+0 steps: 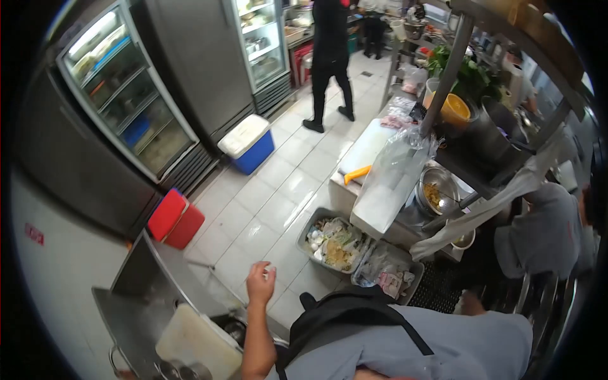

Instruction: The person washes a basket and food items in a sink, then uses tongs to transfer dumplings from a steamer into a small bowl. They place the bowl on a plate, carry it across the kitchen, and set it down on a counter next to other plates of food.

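Note:
My left hand (260,282) is held out over the tiled floor, its fingers loosely curled and apart, with nothing seen in it. To its left stands a steel sink (142,285) holding a pale cutting board (193,342) and metal pots (183,370). My right hand (470,304) hangs low beside my body, dark and blurred near a black mat; its fingers cannot be made out. Between the hands and the counter are a grey bin of food scraps (335,244) and a second bin with plastic and packaging (392,275).
A white counter (361,149) carries a yellow-handled knife (358,174), a plastic-covered board (392,183) and a steel bowl (437,193). A red cooler (176,218) and blue cooler (247,144) stand by fridges. One person (329,57) stands ahead, another (538,231) at right.

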A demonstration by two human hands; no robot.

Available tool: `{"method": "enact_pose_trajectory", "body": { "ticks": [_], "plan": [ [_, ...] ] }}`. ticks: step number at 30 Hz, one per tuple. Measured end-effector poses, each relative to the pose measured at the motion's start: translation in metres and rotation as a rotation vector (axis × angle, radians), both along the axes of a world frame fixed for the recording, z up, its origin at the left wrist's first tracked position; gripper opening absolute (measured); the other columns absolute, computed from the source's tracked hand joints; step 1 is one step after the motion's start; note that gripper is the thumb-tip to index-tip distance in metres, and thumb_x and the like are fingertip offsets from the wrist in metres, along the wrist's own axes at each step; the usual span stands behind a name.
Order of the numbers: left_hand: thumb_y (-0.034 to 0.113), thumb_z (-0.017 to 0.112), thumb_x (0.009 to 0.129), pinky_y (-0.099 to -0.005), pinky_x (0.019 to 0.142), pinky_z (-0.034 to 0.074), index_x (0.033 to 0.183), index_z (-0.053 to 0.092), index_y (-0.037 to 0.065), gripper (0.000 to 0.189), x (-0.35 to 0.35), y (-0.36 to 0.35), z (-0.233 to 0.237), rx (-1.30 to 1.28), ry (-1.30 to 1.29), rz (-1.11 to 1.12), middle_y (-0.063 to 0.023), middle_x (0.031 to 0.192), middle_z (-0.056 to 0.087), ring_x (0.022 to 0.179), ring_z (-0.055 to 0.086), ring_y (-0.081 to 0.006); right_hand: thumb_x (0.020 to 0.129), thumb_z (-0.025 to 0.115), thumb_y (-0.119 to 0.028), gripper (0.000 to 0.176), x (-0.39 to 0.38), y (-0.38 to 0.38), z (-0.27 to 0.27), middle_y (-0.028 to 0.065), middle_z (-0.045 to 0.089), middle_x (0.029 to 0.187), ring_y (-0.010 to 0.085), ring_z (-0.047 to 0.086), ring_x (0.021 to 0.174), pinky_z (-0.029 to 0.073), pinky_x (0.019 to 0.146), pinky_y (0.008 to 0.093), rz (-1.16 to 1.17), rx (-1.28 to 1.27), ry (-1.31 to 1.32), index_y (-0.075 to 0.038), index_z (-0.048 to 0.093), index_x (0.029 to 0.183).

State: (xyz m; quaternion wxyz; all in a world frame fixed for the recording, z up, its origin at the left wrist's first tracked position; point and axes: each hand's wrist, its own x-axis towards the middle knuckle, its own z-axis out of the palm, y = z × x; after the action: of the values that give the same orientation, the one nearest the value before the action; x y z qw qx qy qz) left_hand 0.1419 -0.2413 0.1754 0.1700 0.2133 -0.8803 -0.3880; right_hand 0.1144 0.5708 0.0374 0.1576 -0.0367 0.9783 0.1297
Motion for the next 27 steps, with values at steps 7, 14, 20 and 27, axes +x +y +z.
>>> {"method": "enact_pose_trajectory", "body": {
  "ticks": [7,14,20,27],
  "plan": [
    [0.01,0.07,0.08,-0.0313,0.064,0.049,0.106,0.064,0.004,0.027,-0.143,-0.124,0.153,-0.083,0.372,-0.251,-0.0126,0.105,0.063,0.078,0.06,-0.0225,0.084,0.06,-0.025,0.022,0.007,-0.257,-0.001,0.0144,0.067,0.091,0.0291,0.064,0.089,0.049,0.08,0.0436,0.051,-0.31,-0.743,-0.008,0.066,0.098],
    [0.025,0.068,0.083,-0.0305,0.068,0.046,0.104,0.065,0.001,0.032,-0.263,-0.189,0.344,-0.353,1.136,-0.525,-0.0186,0.107,0.061,0.085,0.058,-0.0223,0.087,0.061,-0.026,0.022,-0.165,-0.539,0.126,0.014,0.067,0.091,0.0263,0.065,0.088,0.049,0.078,0.04,0.109,-0.79,-0.578,-0.008,0.066,0.097],
    [0.044,0.032,0.099,-0.0415,0.086,0.042,0.142,0.041,0.006,0.058,-0.298,-0.269,0.451,-0.619,1.082,-0.983,-0.0273,0.135,0.045,0.102,0.051,-0.0279,0.081,0.069,-0.007,0.01,-0.319,-0.7,0.335,0.0084,0.064,0.081,0.0211,0.063,0.075,0.048,0.065,0.031,0.499,-1.538,-0.366,-0.005,0.067,0.09],
    [0.049,0.035,0.098,-0.0407,0.085,0.044,0.141,0.04,0.009,0.059,-0.375,-0.334,0.48,-0.739,1.104,-1.287,-0.0252,0.135,0.043,0.104,0.051,-0.0277,0.076,0.075,-0.009,0.011,-0.331,-0.763,0.535,0.0071,0.06,0.072,0.0199,0.057,0.064,0.042,0.053,0.0302,0.911,-1.293,1.06,-0.008,0.069,0.085]
  ]
}}
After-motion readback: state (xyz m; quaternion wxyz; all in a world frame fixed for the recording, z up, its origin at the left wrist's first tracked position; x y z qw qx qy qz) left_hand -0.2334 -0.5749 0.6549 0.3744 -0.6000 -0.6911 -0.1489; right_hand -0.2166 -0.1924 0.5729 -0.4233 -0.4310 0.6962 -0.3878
